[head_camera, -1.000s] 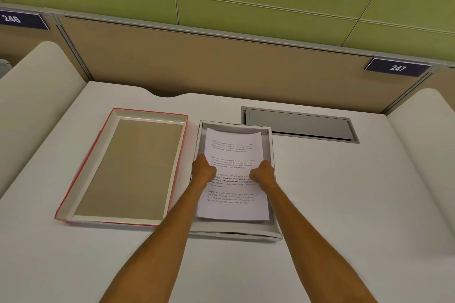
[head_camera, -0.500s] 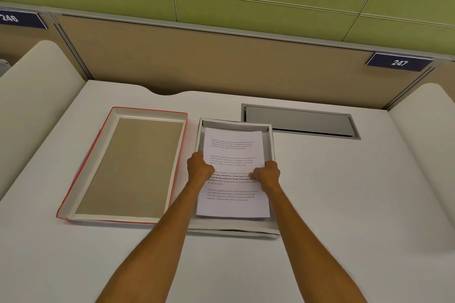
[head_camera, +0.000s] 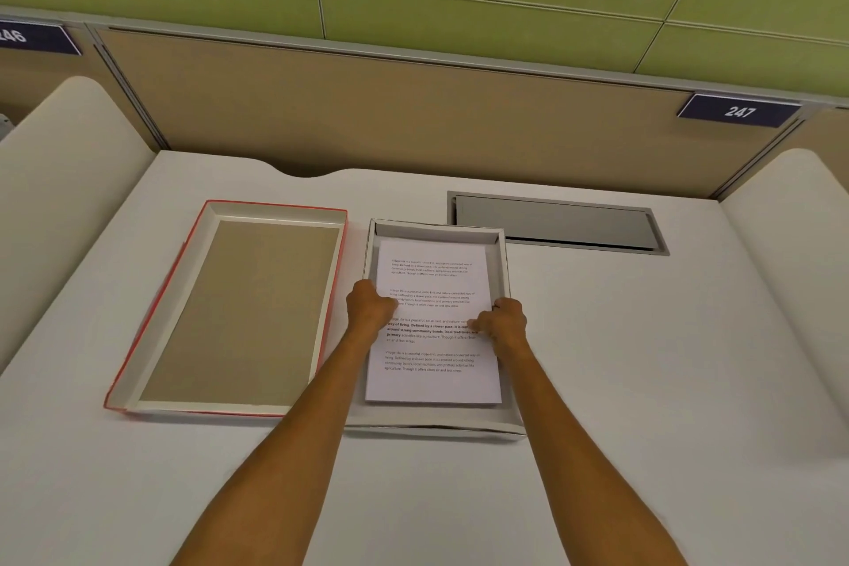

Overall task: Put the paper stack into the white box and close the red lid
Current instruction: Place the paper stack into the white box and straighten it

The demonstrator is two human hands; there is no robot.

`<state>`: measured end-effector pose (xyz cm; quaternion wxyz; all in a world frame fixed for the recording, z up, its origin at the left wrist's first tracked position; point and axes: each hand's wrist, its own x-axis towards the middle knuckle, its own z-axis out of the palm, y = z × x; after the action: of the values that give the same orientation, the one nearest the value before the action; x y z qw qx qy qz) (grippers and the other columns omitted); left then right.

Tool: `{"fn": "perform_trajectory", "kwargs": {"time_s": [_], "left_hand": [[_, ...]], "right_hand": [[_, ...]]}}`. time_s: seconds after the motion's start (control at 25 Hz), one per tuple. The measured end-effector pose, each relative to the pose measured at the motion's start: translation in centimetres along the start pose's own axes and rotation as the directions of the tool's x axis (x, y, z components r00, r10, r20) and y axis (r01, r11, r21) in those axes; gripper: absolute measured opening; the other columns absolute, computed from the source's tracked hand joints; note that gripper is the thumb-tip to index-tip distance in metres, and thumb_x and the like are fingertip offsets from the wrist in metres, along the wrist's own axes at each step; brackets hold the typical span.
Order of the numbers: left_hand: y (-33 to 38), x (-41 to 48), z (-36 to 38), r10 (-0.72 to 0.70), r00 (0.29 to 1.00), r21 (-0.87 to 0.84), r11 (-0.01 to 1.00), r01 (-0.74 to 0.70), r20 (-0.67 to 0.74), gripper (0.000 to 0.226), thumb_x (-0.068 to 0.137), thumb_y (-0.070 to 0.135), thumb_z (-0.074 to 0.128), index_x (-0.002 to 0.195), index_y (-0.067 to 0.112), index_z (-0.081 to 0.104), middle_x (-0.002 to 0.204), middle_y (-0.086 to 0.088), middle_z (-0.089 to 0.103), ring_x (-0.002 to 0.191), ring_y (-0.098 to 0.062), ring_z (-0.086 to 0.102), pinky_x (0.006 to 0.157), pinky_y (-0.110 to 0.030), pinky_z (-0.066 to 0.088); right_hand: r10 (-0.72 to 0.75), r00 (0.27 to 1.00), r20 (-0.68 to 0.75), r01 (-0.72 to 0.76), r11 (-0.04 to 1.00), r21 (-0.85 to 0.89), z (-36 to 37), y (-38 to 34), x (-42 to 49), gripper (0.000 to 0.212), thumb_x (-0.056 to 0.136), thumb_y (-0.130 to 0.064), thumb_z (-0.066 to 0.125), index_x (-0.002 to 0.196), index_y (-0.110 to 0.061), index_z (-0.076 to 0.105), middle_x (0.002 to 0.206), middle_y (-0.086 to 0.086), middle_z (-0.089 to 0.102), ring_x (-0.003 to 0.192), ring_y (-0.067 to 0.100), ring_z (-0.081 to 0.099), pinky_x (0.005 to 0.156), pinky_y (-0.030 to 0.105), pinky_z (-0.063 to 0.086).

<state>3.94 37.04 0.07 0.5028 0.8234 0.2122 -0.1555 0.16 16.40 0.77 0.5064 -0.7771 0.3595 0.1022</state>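
Note:
A white paper stack (head_camera: 434,377) with printed text lies inside the open white box (head_camera: 504,257) at the table's middle. My left hand (head_camera: 370,308) grips the stack's left edge and my right hand (head_camera: 505,324) grips its right edge, both with fingers curled. The stack's near end sits over the box's front part. The red lid (head_camera: 161,303) lies upside down to the left of the box, its brown inner face up.
A grey metal cable hatch (head_camera: 556,223) is set into the white table behind the box on the right. A tan partition (head_camera: 413,106) closes the back, with rounded white dividers on both sides.
The paper stack has sunk lower and flatter into the box, and both hands have spread slightly out to its side edges.

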Motion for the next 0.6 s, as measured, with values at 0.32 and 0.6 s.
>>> {"fn": "perform_trajectory", "kwargs": {"time_s": [0.32,0.6], "left_hand": [[0.2,-0.3,0.0,-0.046,0.999,-0.017,0.999,0.046,0.030,0.038,0.081,0.005,0.075,0.115,0.003,0.058,0.122,-0.016,0.066,0.105,-0.032,0.067,0.076,-0.031,0.054],[1.0,-2.1,-0.7,0.082,0.996,0.236,0.968,-0.090,0.044,0.025,0.082,0.006,0.075,0.103,0.001,0.062,0.110,-0.013,0.069,0.094,-0.028,0.068,0.056,-0.021,0.046]], "right_hand": [[-0.051,0.998,-0.025,0.049,0.995,-0.086,0.6,0.1,-0.4,0.044,0.076,0.006,0.073,0.115,0.008,0.054,0.117,0.023,0.063,0.105,0.038,0.065,0.076,0.035,0.053],[-0.217,0.976,-0.017,0.204,0.938,-0.279,0.5,-1.3,0.1,0.031,0.083,-0.006,0.072,0.107,0.002,0.054,0.112,0.019,0.065,0.100,0.033,0.067,0.070,0.030,0.051]]}}
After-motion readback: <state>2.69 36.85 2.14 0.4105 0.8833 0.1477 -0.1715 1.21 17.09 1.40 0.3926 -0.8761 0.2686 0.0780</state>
